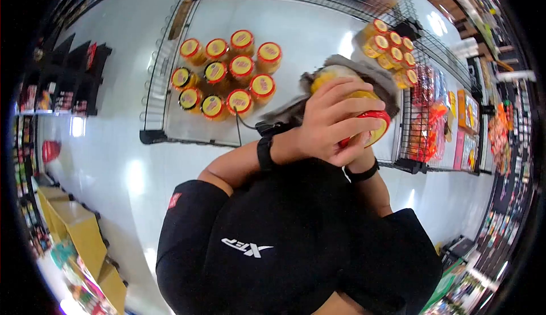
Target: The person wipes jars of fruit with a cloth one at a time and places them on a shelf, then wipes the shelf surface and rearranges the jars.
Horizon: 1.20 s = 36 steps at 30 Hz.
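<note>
A glass jar [372,134] with a red-rimmed yellow lid is tilted toward me in my left hand [334,118], whose fingers wrap round its upper side. Behind the jar a grey-brown cloth [380,77] spreads over the white surface, bunched around something yellowish. From the right comes my right hand [357,151], close under the lid and mostly covered by my left hand; its fingers are hidden. To the left stand several matching jars [242,64] upright, some with red and some with black lid rims. A black cord hangs beside my left wrist.
A wire-sided display bin [151,96] surrounds the white surface [273,16]. More jars [392,47] are grouped at its back right. Beyond the right wire divider lie colourful packages [435,124]. Shelves [62,87] line the left side, and a yellow stand [79,229] is at lower left.
</note>
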Available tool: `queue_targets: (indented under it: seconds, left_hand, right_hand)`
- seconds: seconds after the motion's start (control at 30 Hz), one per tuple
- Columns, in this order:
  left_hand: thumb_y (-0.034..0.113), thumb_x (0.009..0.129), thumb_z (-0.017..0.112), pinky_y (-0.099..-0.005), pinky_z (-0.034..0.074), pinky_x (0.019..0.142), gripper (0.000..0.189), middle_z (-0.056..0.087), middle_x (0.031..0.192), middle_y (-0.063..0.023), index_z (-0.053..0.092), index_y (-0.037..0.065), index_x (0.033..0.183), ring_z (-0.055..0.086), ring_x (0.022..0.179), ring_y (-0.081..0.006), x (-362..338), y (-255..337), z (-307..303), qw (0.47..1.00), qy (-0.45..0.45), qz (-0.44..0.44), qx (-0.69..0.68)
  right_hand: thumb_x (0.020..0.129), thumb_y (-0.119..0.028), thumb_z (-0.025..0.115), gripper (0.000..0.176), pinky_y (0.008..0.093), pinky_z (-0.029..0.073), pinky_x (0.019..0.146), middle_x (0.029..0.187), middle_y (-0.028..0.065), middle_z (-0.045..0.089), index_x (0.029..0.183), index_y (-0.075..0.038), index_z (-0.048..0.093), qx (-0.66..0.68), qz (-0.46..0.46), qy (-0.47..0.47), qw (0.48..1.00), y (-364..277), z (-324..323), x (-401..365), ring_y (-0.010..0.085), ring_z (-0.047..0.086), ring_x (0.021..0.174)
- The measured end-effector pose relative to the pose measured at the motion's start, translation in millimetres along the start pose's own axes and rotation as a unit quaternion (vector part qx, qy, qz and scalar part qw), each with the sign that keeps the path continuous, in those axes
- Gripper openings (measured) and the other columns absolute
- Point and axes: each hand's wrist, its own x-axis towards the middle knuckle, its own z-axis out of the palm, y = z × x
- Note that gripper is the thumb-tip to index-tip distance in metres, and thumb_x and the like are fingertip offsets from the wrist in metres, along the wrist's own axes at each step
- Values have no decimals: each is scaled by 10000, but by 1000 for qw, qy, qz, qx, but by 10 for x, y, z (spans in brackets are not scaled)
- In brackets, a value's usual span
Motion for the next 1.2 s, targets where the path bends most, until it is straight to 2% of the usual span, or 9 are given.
queue_targets:
  seconds: [0.13, 0.27, 0.4, 0.53, 0.7, 0.8, 0.97, 1.0, 1.2]
  left_hand:
    - [239, 743, 819, -592, 439, 1058, 458, 661, 1290, -102, 641, 119, 1147, 642, 1163, -419, -146, -15, -131, 998, -53, -22, 41]
    - [344, 661, 920, -490, 530, 1003, 706, 625, 1337, -107, 591, 115, 1242, 554, 1302, -410, -271, 68, -372, 982, -121, -113, 87]
    - [349, 647, 928, -459, 557, 965, 743, 535, 1424, -156, 580, 107, 1257, 526, 1324, -407, -438, 325, -508, 931, -193, -225, 215]
    - [345, 618, 963, -482, 491, 1032, 835, 516, 1412, -193, 548, 96, 1299, 531, 1293, -397, -615, 297, -743, 941, -74, -278, 181]
    - [247, 703, 946, -397, 505, 1013, 880, 556, 1295, -125, 419, 56, 1381, 581, 1195, -251, -903, 439, -1184, 880, 215, -424, -9]
    - [128, 727, 913, -373, 496, 1022, 849, 556, 1266, -113, 402, 39, 1400, 581, 1171, -228, -1079, 615, -1527, 779, 403, -473, -83]
    - [94, 759, 889, -338, 498, 1005, 785, 534, 1261, -108, 421, 46, 1386, 573, 1166, -206, -1603, 941, -2202, 759, 436, -465, 132]
    - [211, 795, 868, -422, 612, 879, 776, 535, 1308, -177, 393, 60, 1389, 617, 1189, -301, -1715, 1006, -2354, 751, 406, -482, 198]
    - [210, 746, 916, -347, 567, 925, 844, 515, 1288, -157, 397, 19, 1383, 558, 1215, -248, -1823, 913, -2858, 727, 331, -496, 339]
  right_hand:
    - [1068, -387, 463, 460, 386, 552, 986, 1305, 114, 621, 1386, -58, 508, 16, 7, 7, 1000, -47, -95, -53, 228, 639, 1145]
    - [1073, -419, 439, 473, 388, 555, 975, 1290, 113, 624, 1376, -62, 509, 50, 41, 30, 997, -21, -81, -56, 227, 644, 1129]
    - [1070, -459, 447, 487, 369, 549, 982, 1273, 90, 625, 1352, -68, 517, -217, -115, 18, 969, 158, 193, 138, 212, 640, 1131]
    - [1051, -463, 511, 538, 365, 557, 982, 1338, 108, 599, 1410, -64, 486, -168, -48, 85, 981, 373, 245, 188, 234, 647, 1141]
    - [1051, -338, 540, 431, 377, 579, 943, 1298, 123, 629, 1347, -25, 543, -130, 158, -101, 974, 642, -9, 526, 238, 660, 1112]
    - [953, -264, 668, 288, 342, 561, 864, 1138, 97, 684, 1127, -36, 656, -332, 24, -153, 931, 642, 319, 401, 224, 672, 959]
    - [948, -264, 670, 291, 348, 559, 869, 1140, 103, 685, 1132, -38, 659, -391, -29, -189, 900, 496, 415, 277, 233, 670, 970]
    - [947, -264, 671, 292, 349, 559, 870, 1140, 104, 685, 1133, -39, 659, -382, -24, -183, 905, 477, 388, 285, 234, 670, 973]
    - [941, -263, 673, 296, 357, 556, 876, 1142, 110, 686, 1138, -42, 662, -267, 8, -116, 957, 397, 103, 484, 244, 667, 986]
